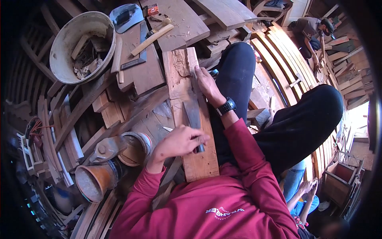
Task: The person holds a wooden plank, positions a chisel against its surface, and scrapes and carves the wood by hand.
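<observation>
A long wooden board (201,165) runs from my waist up between my arms, its far end rough and gouged. On it lies a flat dark-bladed chisel (193,113), its black end showing below my fingers. My left hand (177,141) is closed across this chisel, fingers curled over its lower part. My right hand (209,85), with a watch at the wrist, grips the board's right edge near the far end, thumb on top. Beside its knuckles sits a small dark round thing (214,73) I cannot identify.
A white bucket (55,65) of wood scraps, a cap (126,18), a try square (137,59) and a mallet (107,147) lie leftward. A hammer (295,80) rests on curved planks. One person (312,32) works at upper right; another's hands (308,187) show at lower right.
</observation>
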The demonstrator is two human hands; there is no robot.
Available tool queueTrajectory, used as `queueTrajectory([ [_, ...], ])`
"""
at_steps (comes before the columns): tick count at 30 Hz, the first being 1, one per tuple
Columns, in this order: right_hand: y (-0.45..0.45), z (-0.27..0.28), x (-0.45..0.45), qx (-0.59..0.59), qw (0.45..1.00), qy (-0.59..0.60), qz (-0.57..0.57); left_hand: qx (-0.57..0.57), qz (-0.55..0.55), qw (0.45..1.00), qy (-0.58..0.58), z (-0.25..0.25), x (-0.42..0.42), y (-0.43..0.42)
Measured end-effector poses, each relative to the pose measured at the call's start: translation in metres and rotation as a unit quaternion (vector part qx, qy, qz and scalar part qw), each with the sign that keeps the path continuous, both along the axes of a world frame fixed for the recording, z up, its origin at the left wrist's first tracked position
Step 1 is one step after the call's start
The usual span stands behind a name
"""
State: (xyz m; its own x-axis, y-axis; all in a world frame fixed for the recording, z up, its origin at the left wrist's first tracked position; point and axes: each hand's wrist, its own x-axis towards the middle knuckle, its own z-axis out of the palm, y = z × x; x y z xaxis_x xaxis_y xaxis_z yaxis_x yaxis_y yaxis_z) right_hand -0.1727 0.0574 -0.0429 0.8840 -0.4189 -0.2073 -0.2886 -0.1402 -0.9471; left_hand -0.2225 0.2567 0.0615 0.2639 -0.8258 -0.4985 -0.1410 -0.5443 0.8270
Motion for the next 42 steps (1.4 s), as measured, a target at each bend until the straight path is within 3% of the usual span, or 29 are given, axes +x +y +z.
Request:
queueTrajectory([
  [6, 0.002, 0.0, 0.001, 0.019, 1.0, 0.002, -0.006, -0.074, 0.013, 0.996, 0.048, 0.003, 0.001, 0.004],
  [8, 0.002, 0.005, 0.001, 0.031, 0.999, 0.013, -0.021, -0.081, 0.119, 0.988, 0.049, 0.003, 0.003, 0.002],
  [10, 0.001, 0.005, 0.0, 0.019, 1.0, 0.009, -0.012, -0.093, 0.108, 0.989, 0.025, -0.002, 0.001, 0.0],
  [13, 0.001, 0.003, 0.001, 0.004, 1.0, 0.006, -0.001, -0.016, -0.03, 0.999, 0.021, -0.004, -0.005, 0.001],
  [20, 0.002, 0.0, 0.001, 0.005, 1.0, -0.001, -0.017, -0.106, 0.112, 0.987, 0.035, 0.004, 0.007, 0.002],
  [22, 0.002, 0.002, 0.0, 0.011, 1.0, 0.002, -0.014, -0.105, 0.091, 0.99, 0.033, -0.004, 0.002, 0.001],
  [24, 0.001, 0.002, 0.001, 0.018, 1.0, 0.006, -0.009, 0.013, -0.027, 0.999, 0.012, -0.001, -0.001, 0.001],
  [25, 0.001, 0.0, 0.003, 0.013, 1.0, 0.003, -0.009, -0.02, -0.047, 0.999, 0.014, -0.005, -0.002, 0.004],
  [30, 0.002, 0.001, 0.0, -0.011, 1.0, 0.001, -0.007, -0.111, 0.042, 0.991, 0.053, -0.003, 0.007, 0.009],
  [33, -0.001, 0.002, -0.001, 0.0, 1.0, -0.001, 0.0, -0.001, 0.012, 0.999, 0.053, 0.003, 0.003, 0.003],
  [34, 0.0, 0.001, -0.001, 0.002, 1.0, -0.003, -0.003, -0.002, 0.014, 0.999, 0.052, -0.001, 0.0, 0.004],
  [36, 0.0, 0.002, 0.001, 0.002, 1.0, -0.006, -0.004, 0.006, -0.09, 0.996, -0.01, -0.005, -0.002, 0.003],
  [38, 0.001, 0.005, -0.001, 0.006, 1.0, 0.006, -0.004, 0.017, -0.077, 0.997, 0.005, 0.001, -0.003, 0.005],
  [42, 0.002, -0.005, 0.002, 0.008, 1.0, -0.013, -0.013, -0.089, -0.009, 0.996, 0.02, 0.006, 0.004, 0.009],
])
